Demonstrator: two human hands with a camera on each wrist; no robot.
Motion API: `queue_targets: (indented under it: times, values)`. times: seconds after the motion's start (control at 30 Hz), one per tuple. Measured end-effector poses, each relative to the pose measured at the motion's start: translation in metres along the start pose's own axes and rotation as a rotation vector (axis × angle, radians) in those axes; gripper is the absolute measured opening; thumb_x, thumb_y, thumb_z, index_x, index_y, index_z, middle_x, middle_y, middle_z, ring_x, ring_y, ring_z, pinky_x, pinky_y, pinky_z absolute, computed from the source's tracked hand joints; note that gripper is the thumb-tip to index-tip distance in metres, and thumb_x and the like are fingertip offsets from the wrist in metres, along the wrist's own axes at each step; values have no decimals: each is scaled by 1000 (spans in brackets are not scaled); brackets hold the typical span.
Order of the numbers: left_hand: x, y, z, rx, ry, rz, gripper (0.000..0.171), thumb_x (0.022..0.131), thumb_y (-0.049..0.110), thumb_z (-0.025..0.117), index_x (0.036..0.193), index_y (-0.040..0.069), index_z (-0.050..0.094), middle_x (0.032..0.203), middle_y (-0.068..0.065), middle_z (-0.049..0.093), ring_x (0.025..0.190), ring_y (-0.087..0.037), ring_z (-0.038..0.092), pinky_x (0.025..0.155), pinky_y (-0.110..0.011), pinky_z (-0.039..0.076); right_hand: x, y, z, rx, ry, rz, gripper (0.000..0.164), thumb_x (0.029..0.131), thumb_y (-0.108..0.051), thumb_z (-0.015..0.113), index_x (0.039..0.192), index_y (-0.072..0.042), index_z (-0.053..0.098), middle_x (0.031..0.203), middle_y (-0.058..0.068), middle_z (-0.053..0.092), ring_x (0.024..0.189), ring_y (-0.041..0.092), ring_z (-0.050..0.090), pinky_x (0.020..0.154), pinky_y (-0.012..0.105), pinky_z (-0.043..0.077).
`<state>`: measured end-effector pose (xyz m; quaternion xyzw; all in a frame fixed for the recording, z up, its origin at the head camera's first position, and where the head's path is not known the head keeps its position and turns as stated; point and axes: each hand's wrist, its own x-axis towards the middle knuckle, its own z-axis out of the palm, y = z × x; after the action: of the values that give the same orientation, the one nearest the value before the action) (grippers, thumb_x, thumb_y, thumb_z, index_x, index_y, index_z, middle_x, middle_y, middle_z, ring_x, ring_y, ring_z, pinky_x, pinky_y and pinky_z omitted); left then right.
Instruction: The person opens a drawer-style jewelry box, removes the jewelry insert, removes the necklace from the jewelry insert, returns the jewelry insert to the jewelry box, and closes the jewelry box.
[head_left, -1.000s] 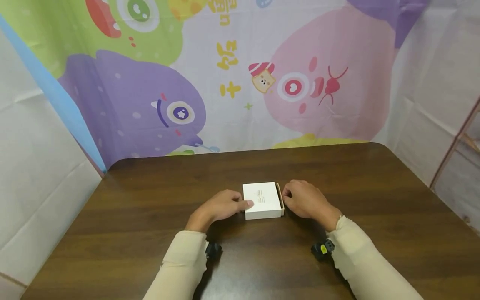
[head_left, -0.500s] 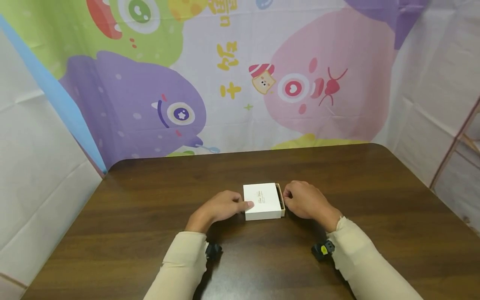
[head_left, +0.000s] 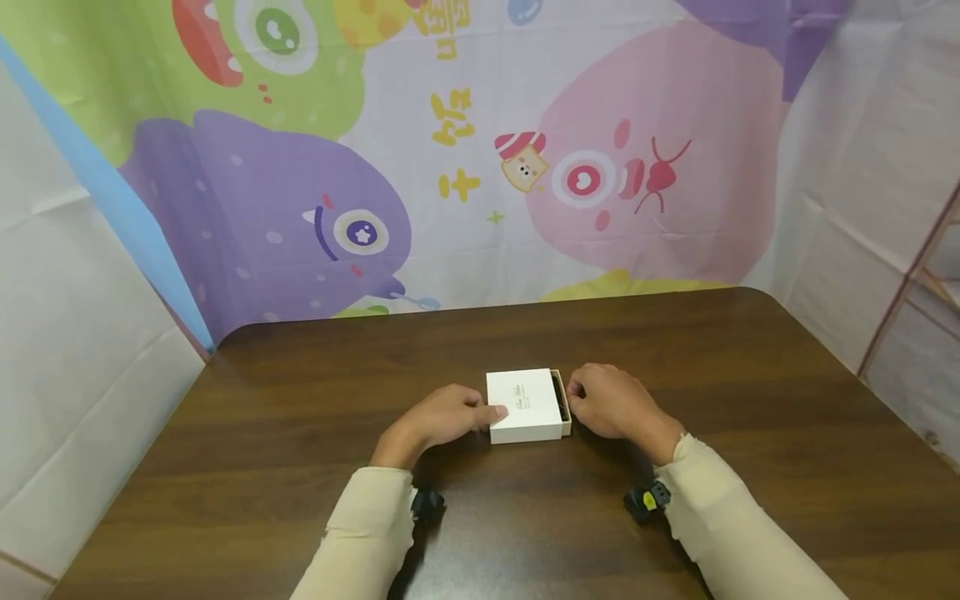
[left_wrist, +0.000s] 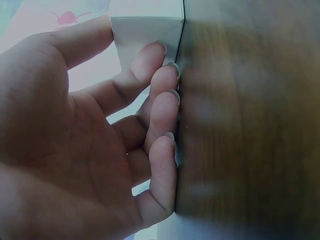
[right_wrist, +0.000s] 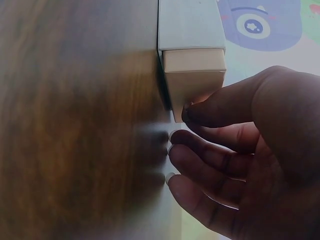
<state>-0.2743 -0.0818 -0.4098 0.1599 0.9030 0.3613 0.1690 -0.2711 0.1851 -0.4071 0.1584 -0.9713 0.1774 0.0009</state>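
A white drawer-style paper box [head_left: 534,398] with small gold lettering lies flat on the table. From its right end a cream inner drawer [head_left: 567,427] sticks out a little, with a dark gap along its edge; what lies inside cannot be made out. My left hand [head_left: 442,414] holds the box's left end, thumb on the lid and curled fingers against the end wall. At the drawer's end my right hand [head_left: 613,402] pinches with thumb and forefinger, seen near the drawer's end face [right_wrist: 192,82] in the right wrist view. The other right fingers curl down to the tabletop.
The brown wooden table [head_left: 262,467] has rounded far corners. Behind it hangs a cloth [head_left: 480,250] printed with cartoon monsters, and pale sheets cover both sides. A small black device [head_left: 427,505] sits at each wrist.
The inner drawer has slid slightly farther right out of the box, widening the dark gap. My right hand has shifted a little right with it; my left hand keeps its place.
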Motion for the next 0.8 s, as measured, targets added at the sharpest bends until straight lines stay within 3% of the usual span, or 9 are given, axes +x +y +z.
queue_targets:
  times: [0.8]
  values:
    - [0, -2, 1, -8, -7, 1, 45, 95, 50, 64, 78, 8, 65, 70, 1, 50, 63, -15, 44, 58, -31, 35, 1, 4, 0, 15, 18, -17, 12, 89, -12, 61, 78, -15, 66, 81, -2, 60, 73, 17, 54, 68, 37, 46]
